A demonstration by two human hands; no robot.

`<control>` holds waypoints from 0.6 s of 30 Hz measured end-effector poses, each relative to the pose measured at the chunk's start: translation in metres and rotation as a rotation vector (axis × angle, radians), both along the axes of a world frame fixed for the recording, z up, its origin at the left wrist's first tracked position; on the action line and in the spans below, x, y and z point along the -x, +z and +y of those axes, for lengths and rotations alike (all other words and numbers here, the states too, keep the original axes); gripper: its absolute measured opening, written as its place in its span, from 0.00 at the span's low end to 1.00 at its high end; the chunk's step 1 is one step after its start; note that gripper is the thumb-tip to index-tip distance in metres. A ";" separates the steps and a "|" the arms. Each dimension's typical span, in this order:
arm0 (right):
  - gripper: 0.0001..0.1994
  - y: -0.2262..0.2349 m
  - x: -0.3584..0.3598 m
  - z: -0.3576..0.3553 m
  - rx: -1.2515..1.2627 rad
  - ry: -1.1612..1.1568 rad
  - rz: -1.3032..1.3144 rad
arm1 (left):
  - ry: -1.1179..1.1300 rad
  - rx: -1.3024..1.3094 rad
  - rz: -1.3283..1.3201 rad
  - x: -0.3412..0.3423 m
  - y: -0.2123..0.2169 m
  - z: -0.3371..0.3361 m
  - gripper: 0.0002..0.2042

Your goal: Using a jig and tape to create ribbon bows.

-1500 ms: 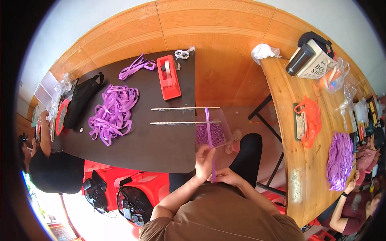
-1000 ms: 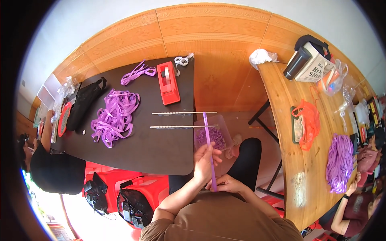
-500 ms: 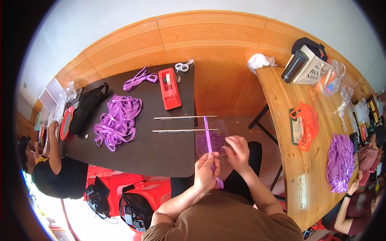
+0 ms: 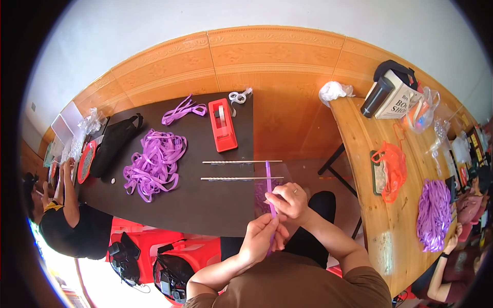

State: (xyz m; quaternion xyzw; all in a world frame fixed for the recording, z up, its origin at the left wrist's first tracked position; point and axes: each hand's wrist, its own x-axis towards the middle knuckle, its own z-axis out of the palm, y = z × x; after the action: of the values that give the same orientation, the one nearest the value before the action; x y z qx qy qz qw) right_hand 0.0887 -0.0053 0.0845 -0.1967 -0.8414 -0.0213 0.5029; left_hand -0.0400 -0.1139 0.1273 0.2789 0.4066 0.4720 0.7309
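Observation:
A narrow purple ribbon (image 4: 268,177) runs from the ends of two thin, twisted rods (image 4: 241,162) down to my hands. The rods lie side by side on the dark table and jut past its right edge. My left hand (image 4: 260,235) is closed on the ribbon's lower part, fingers pinched. Just above it and to the right, my right hand (image 4: 290,201) pinches the same ribbon between thumb and fingers. Beneath the ribbon, by the table edge, is a clear container (image 4: 260,192) with small purple pieces, partly hidden by my right hand.
On the dark table (image 4: 205,210) lie a heap of purple ribbon (image 4: 155,164), a red tape dispenser (image 4: 222,126), scissors (image 4: 237,97) and a black pouch (image 4: 115,141). A wooden table (image 4: 354,138) at right bears a ribbon bundle (image 4: 435,215) and red bag (image 4: 391,172). Other people sit at both sides.
My right hand has come left and down from the open air onto the ribbon, beside my left hand. The whole scene sits slightly lower in the picture.

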 end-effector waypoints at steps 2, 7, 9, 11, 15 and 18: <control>0.09 0.014 0.002 0.005 0.191 0.066 0.086 | -0.093 -0.068 0.044 0.014 0.022 0.004 0.14; 0.07 0.031 0.006 0.058 0.829 0.133 0.203 | 0.667 -0.918 -0.211 0.021 0.070 0.017 0.31; 0.12 0.031 0.012 0.092 0.919 0.150 0.193 | 0.450 -0.934 -0.218 0.018 0.058 0.019 0.29; 0.12 0.015 0.016 0.115 1.427 0.290 0.324 | 0.094 -0.732 -0.041 0.007 0.029 0.022 0.13; 0.11 0.009 0.017 0.129 1.638 0.305 0.257 | -0.025 -0.218 0.140 -0.020 -0.080 0.036 0.12; 0.10 -0.003 0.016 0.133 1.678 0.307 0.252 | 0.107 -0.154 0.281 -0.020 -0.131 0.065 0.13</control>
State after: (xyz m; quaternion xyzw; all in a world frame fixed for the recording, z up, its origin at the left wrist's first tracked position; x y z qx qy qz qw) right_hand 0.0725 0.1282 0.0813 -0.3883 -0.5343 0.6974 0.2782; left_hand -0.0198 -0.0486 -0.0035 0.3751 0.4817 0.4962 0.6172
